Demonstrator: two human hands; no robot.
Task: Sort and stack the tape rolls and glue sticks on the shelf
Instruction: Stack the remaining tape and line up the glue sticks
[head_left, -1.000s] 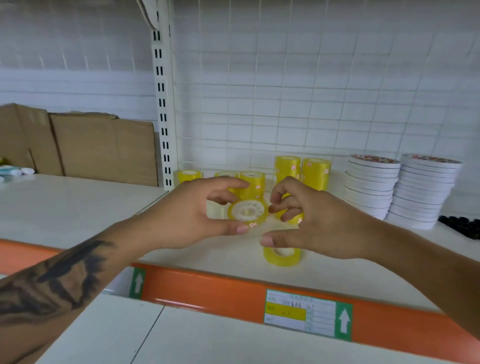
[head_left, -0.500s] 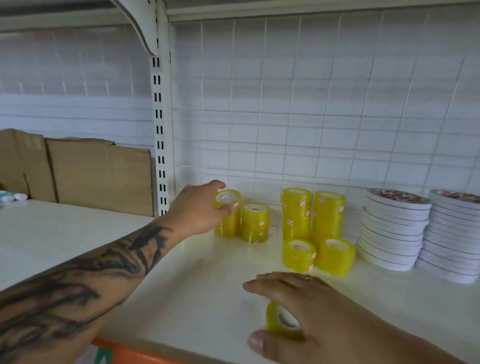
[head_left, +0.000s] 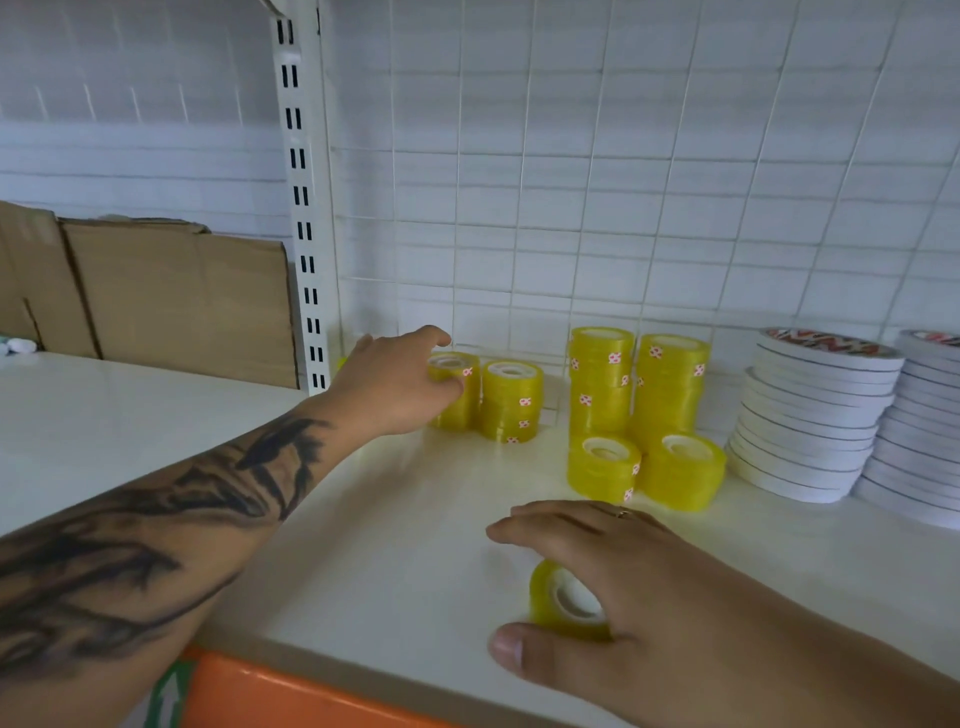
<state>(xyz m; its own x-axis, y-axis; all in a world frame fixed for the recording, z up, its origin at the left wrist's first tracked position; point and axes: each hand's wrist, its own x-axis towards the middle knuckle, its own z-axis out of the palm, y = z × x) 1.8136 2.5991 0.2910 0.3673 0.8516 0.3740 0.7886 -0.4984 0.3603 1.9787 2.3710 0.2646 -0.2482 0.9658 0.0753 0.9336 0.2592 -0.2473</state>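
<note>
A loose yellow tape roll (head_left: 569, 603) stands on edge at the shelf (head_left: 405, 545) front, pinched by the right hand (head_left: 623, 597), its hole facing sideways, while the left hand (head_left: 400, 384) grips the far-left yellow stack (head_left: 454, 395), well behind.

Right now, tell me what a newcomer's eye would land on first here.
The bright yellow tape stacks against the white grid back wall stand out first, with two shorter stacks further left. The tattooed left hand grips the top of the leftmost short stack. Near the shelf's front edge, the right hand curls over a single yellow roll on its side; white tape stacks sit far right.
</note>
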